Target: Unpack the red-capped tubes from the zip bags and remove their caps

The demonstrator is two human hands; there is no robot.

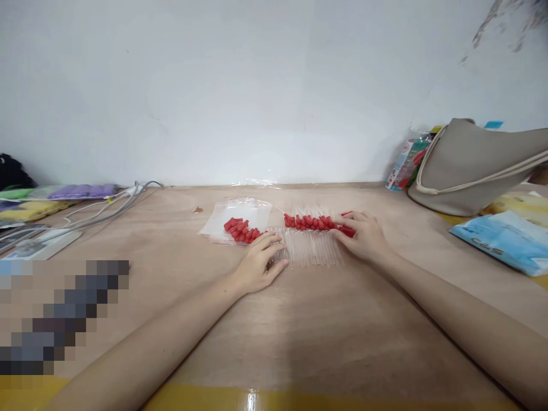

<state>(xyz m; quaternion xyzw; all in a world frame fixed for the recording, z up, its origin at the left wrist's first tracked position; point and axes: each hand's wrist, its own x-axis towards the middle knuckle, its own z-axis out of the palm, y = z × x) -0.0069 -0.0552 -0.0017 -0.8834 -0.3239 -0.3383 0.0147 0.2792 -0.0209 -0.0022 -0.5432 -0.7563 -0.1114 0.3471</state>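
Observation:
A row of thin clear tubes point(314, 248) lies side by side on the table, with small red rounded pieces point(309, 222) lined up along its far ends. My left hand point(262, 265) rests at the left end of the tubes, its fingers curved and apart. At the right end, my right hand point(363, 235) has thumb and fingers around a red piece point(347, 231). More red rounded pieces point(242, 230) lie in a cluster to the left, on a stack of clear plastic bags point(254, 209). Thin whitish sticks point(303, 211) show behind the row.
Grey cables point(115, 214) and coloured packets point(81, 192) lie at the left. At the right stand a grey drawstring bag point(475, 165) and a clear labelled package point(405, 162), with a blue tissue pack point(503, 240) in front. A white wall point(274, 97) closes off the back.

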